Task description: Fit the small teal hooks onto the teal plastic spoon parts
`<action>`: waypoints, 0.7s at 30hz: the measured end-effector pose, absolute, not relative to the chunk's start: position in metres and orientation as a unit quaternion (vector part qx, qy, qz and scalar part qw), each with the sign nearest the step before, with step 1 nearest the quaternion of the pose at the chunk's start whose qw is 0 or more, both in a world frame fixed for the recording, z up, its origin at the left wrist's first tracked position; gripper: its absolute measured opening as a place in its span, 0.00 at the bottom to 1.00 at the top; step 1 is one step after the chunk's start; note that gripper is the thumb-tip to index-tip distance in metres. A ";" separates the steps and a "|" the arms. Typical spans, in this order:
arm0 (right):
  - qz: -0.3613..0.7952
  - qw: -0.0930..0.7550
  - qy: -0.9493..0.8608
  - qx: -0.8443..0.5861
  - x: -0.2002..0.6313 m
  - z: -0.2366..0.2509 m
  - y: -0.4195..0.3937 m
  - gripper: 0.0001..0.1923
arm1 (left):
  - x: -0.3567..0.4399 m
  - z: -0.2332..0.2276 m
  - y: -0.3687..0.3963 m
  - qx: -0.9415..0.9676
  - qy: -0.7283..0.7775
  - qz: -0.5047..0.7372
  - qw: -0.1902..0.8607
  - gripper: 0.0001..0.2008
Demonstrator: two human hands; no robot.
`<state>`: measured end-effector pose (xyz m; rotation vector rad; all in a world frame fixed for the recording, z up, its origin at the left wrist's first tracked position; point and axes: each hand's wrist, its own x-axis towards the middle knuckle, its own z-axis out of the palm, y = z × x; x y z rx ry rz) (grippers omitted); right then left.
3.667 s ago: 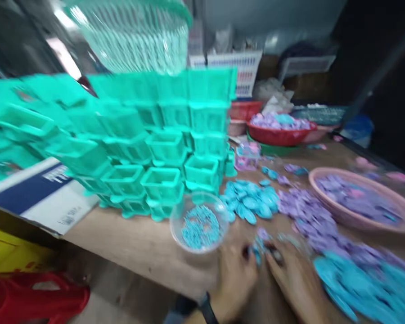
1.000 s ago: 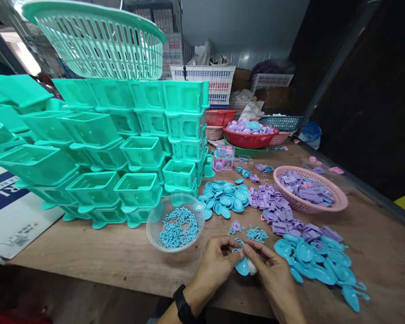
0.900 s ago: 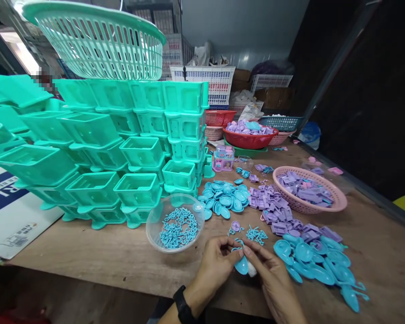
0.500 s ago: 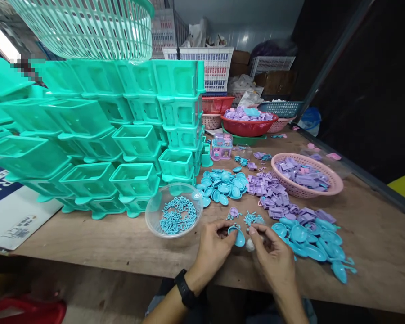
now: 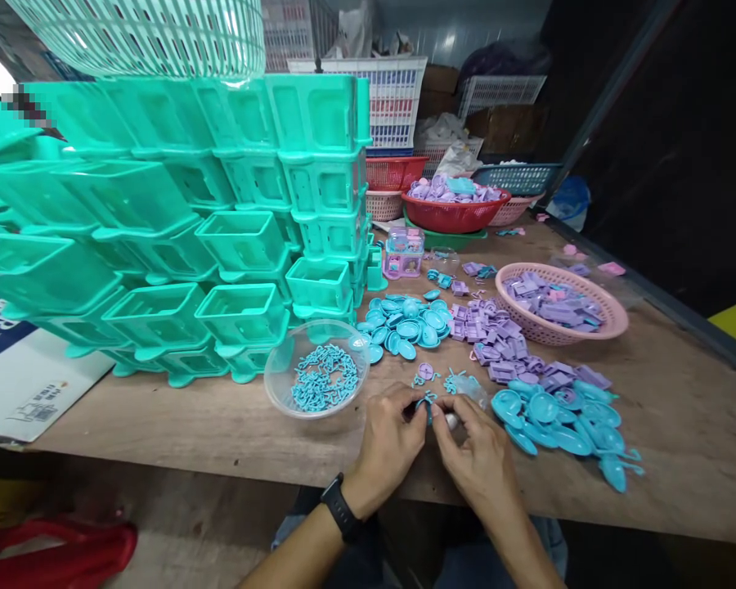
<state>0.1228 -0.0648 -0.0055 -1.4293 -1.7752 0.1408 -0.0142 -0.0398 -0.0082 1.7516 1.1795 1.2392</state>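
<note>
Between the fingertips of both hands sits a small blue oval plastic basin [image 5: 428,402], mostly covered by the fingers, with a thin curved blue piece at its top. My left hand [image 5: 391,432] is closed on its left side, and the fingers of my right hand [image 5: 473,446] pinch it from the right. Just beyond lie a few loose curved blue pieces [image 5: 454,381] and a round purple part [image 5: 425,370]. A clear plastic bowl [image 5: 271,391] full of such curved pieces stands left of my left hand. Right of my right hand is a pile of blue basins [image 5: 567,438], some with curved pieces attached.
Stacked green plastic boxes [image 5: 239,315] fill the left side, under a green basket [image 5: 141,37]. Farther back lie more blue oval basins [image 5: 408,330] and purple parts [image 5: 491,339]. A pink basket [image 5: 558,329] and a red basket [image 5: 457,216] hold purple parts.
My right hand has moved left to meet my left hand and now grips the basin too. The basin has turned and is more hidden. The camera view has shifted slightly.
</note>
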 end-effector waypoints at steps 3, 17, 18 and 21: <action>0.055 0.396 -0.720 -0.566 0.124 -0.005 -0.065 0.08 | -0.015 -0.012 -0.041 0.725 0.453 0.444 0.266 0.11; 0.097 0.364 -0.699 -0.608 0.131 -0.001 -0.073 0.10 | -0.009 -0.010 -0.054 0.773 0.432 0.384 0.264 0.11; 0.099 0.359 -0.688 -0.622 0.137 -0.002 -0.075 0.10 | -0.008 -0.007 -0.053 0.765 0.424 0.384 0.296 0.10; 0.093 0.320 -0.662 -0.671 0.157 -0.006 -0.077 0.13 | -0.006 0.001 -0.042 0.772 0.412 0.342 0.341 0.06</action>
